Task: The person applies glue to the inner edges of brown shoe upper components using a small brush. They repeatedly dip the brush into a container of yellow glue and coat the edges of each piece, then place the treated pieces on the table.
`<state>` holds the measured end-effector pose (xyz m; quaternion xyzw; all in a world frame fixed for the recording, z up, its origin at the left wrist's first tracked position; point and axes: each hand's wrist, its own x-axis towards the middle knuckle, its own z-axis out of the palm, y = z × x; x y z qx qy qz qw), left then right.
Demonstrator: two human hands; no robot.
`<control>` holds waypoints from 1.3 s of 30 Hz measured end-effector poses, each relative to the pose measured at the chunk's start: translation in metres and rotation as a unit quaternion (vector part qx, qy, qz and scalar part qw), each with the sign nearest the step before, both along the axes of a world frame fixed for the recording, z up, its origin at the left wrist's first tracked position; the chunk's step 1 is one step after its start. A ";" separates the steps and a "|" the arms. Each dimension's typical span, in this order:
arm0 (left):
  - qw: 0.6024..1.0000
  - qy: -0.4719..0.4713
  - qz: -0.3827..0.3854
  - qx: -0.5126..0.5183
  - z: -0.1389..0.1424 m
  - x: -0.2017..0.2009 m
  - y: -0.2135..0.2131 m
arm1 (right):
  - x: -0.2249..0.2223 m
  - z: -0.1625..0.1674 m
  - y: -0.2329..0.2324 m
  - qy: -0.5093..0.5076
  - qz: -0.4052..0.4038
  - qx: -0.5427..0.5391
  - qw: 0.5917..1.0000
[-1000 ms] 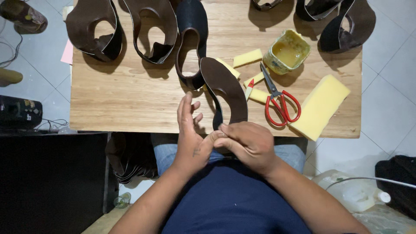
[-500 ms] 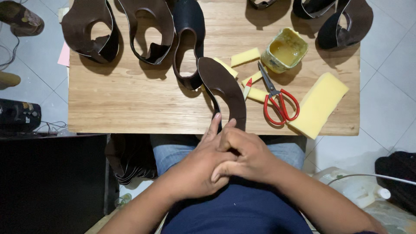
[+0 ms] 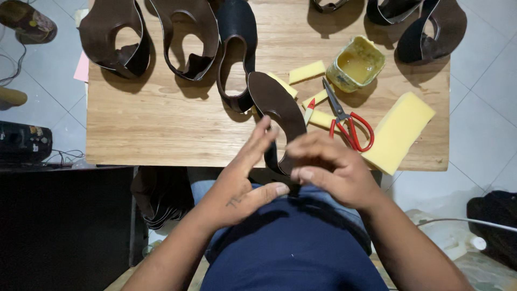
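1. R hand (image 3: 331, 175): fingers curled shut on lower end of dark brown leather strip (image 3: 280, 116), just off the near edge of the wooden tabletop (image 3: 161, 124), over my lap.
2. L hand (image 3: 245, 180): flat, fingers straight and apart from thumb, gripping nothing. Fingertips (image 3: 264, 126) lie against the strip's left side; thumb points toward R hand, close to it.
3. Strip: curved, runs from my R hand up over the near edge, mid-table; far end sits by a black leather upper (image 3: 237, 32).
4. Far-left corner: two brown cut-out uppers (image 3: 116, 37), side by side w/ the black one.
5. Far-right corner: more dark uppers (image 3: 431, 29), partly cut off by frame.
6. Right of strip: yellow glue pot (image 3: 358, 64), open, amber stuff inside; red-handled scissors (image 3: 350, 121) just below it; small yellow sponge bits (image 3: 307, 71) around.
7. Near-right corner: big yellow sponge block (image 3: 398, 132), tilted, touching the scissors' handle area.
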<state>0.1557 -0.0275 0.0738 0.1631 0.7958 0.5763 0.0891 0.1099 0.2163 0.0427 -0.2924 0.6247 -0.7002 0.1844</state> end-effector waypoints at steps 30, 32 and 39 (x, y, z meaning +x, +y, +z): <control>0.984 0.118 0.046 0.122 -0.035 -0.001 0.067 | 0.032 -0.026 -0.029 -0.195 -0.131 -0.027 0.972; 0.953 0.038 0.067 0.292 -0.046 -0.005 0.073 | 0.041 -0.012 -0.047 -0.070 -0.157 -0.032 0.985; 0.969 -0.032 -0.018 0.246 -0.073 0.019 0.090 | -0.016 0.029 -0.047 0.269 -0.090 0.087 0.955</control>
